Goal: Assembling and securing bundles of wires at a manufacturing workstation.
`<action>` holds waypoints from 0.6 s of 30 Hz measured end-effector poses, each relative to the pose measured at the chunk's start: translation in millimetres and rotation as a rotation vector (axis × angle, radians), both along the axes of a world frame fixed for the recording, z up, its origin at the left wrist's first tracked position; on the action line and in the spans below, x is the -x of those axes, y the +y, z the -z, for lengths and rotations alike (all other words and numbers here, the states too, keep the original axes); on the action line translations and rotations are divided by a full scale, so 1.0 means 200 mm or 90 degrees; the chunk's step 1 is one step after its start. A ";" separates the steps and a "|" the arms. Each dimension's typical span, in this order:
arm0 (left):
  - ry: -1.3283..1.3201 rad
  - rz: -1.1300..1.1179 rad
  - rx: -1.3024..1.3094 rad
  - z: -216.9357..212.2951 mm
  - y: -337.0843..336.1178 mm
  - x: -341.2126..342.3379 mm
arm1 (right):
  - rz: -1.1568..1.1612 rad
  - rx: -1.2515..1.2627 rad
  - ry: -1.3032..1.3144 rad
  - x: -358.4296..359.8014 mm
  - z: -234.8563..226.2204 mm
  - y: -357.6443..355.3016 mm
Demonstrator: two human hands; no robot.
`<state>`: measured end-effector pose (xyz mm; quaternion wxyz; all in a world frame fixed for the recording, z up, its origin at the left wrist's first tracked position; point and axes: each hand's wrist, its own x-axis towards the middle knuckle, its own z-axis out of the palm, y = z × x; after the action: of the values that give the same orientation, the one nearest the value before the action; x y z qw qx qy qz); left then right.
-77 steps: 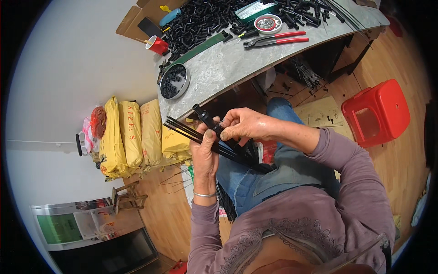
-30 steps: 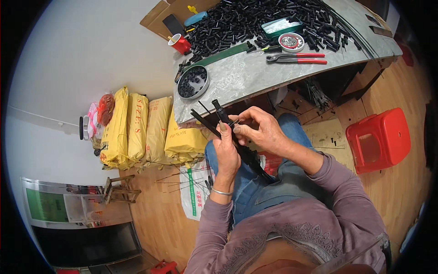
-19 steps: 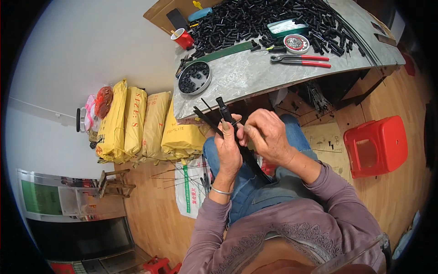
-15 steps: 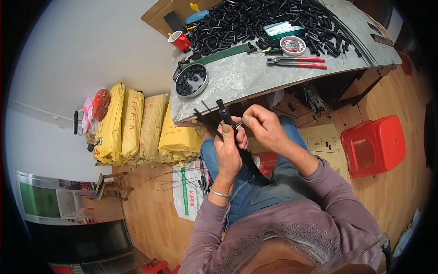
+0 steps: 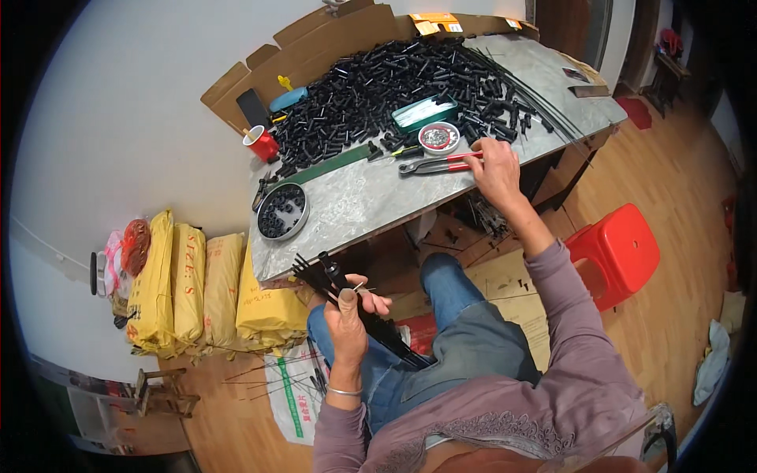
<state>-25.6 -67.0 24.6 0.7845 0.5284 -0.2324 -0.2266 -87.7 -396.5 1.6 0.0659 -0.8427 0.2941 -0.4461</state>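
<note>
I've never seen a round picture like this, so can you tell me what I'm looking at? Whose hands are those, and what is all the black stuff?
The picture comes from a camera worn on a person's head, looking down. Its wide lens makes the picture round and bends straight edges.

The two arms coming in from the bottom belong to that person, who sits at a grey table.

The left hand holds a bundle of thin black rods over the lap. The right hand reaches out to the red-handled pliers on the table, fingers on the handles.

Also on the table: a big heap of short black tubes, a small round tin of tiny metal bits, a green tray, a red cup and a round dish of black rings.

On the floor are yellow sacks and a red stool.
</note>
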 end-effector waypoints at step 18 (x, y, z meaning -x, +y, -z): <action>0.066 -0.090 -0.013 0.06 0.04 -0.10 | -0.376 -0.348 0.203 0.04 -0.10 0.28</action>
<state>-5.5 -59.1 12.8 0.8041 0.5389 -0.1512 -0.2004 -95.9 -340.1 20.7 0.3653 -0.9006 0.1545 -0.1777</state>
